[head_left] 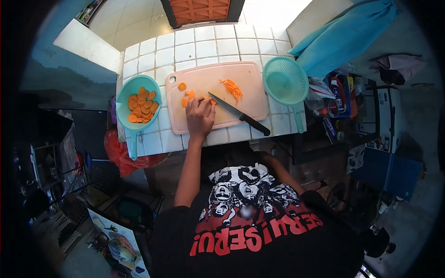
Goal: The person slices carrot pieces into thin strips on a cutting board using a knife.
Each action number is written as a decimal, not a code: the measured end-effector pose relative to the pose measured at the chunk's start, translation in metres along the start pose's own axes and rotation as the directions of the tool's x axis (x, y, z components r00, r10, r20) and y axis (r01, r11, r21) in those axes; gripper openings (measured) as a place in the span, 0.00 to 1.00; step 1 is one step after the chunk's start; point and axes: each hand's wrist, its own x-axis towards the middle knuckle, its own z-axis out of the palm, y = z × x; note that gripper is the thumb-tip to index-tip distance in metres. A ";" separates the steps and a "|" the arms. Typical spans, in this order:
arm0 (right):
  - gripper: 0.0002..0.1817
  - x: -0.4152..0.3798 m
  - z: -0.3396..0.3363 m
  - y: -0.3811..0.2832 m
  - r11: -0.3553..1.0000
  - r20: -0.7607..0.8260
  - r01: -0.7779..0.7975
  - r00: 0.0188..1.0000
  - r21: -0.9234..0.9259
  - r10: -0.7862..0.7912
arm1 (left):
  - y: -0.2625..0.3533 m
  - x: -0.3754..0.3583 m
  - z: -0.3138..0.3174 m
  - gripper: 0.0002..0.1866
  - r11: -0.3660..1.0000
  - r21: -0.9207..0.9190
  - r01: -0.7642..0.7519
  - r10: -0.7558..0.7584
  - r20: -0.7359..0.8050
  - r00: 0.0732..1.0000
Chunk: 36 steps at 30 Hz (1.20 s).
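Observation:
My left hand (pixel 200 116) rests on the pink cutting board (pixel 185 123), fingers bent and pressed together over a small carrot piece (pixel 213 102). Beside its fingertips lies a knife (pixel 236 112) with a black handle, flat on the board, its handle reaching past the near edge. Nobody grips the knife. Carrot slices (pixel 182 86) are scattered left of the hand, and a small pile of thin carrot strips (pixel 232 90) sits right of centre. My right hand (pixel 265 156) is low in front of my body by the counter edge, mostly in shadow; its fingers are hidden.
A turquoise handled strainer (pixel 133 139) full of round carrot slices stands left of the board. Another turquoise strainer (pixel 296 116) is at the right. The white tiled counter (pixel 204 32) carries everything. A red plastic bag (pixel 121 150) hangs at the left, a blue cloth (pixel 343 37) at the right.

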 end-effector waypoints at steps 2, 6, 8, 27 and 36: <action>0.27 -0.007 0.000 -0.004 0.995 0.062 0.066 0.996 -0.071 -0.062 | -0.001 -0.005 -0.001 0.14 1.000 -0.012 0.001 -0.001 0.002 1.000; 0.24 -0.066 -0.010 -0.047 0.927 0.024 0.150 0.988 -0.343 -0.151 | -0.001 -0.003 -0.001 0.13 1.000 -0.027 0.006 -0.006 0.008 1.000; 0.23 -0.126 -0.027 -0.085 0.853 -0.052 0.301 0.934 -0.427 -0.355 | -0.002 -0.004 0.000 0.13 1.000 -0.028 -0.002 0.002 0.016 1.000; 0.14 -0.178 0.010 -0.320 0.717 -0.562 0.277 0.468 -0.639 -0.682 | 0.000 0.002 0.000 0.14 1.000 -0.005 0.016 -0.016 -0.002 1.000; 0.14 -0.186 0.028 -0.324 0.886 -0.614 0.431 0.657 -0.172 -0.439 | 0.002 0.001 -0.002 0.16 1.000 0.008 0.010 -0.011 0.042 0.999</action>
